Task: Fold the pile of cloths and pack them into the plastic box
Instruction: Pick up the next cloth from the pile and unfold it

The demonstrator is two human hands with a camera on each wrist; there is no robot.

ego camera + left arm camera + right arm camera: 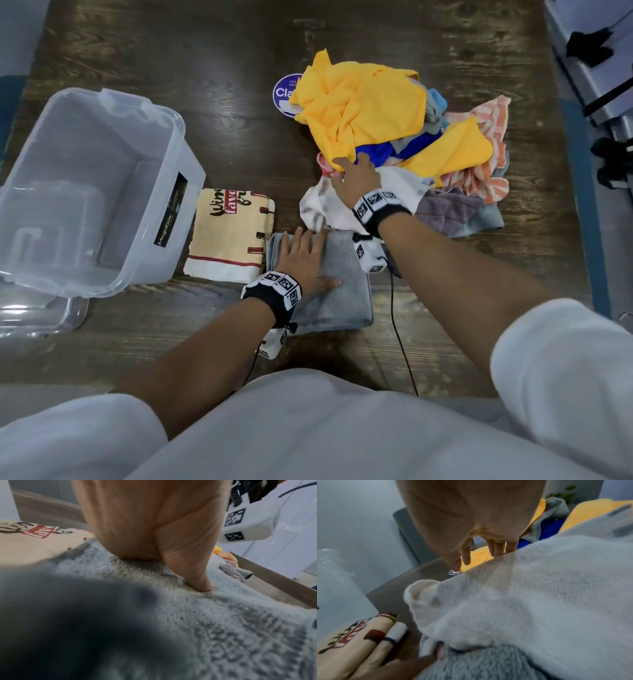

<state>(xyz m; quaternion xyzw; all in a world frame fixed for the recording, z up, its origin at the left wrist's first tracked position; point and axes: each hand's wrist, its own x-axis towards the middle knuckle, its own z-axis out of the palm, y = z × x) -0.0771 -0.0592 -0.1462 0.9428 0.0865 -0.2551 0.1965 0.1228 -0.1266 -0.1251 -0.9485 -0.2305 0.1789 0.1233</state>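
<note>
The clear plastic box stands empty at the left of the dark wooden table. Right of it lies a folded cream printed cloth, and beside that a folded grey towel. My left hand lies flat on the grey towel, thumb pressed into it. The mixed pile of cloths sits at the centre right, with yellow cloths on top. My right hand reaches over a white cloth, its fingers straight and touching the yellow cloth's edge.
A clear lid lies against the box at the lower left. A round purple sticker is on the table behind the pile. Grey equipment stands past the table's right edge. A black cable hangs from my right wrist.
</note>
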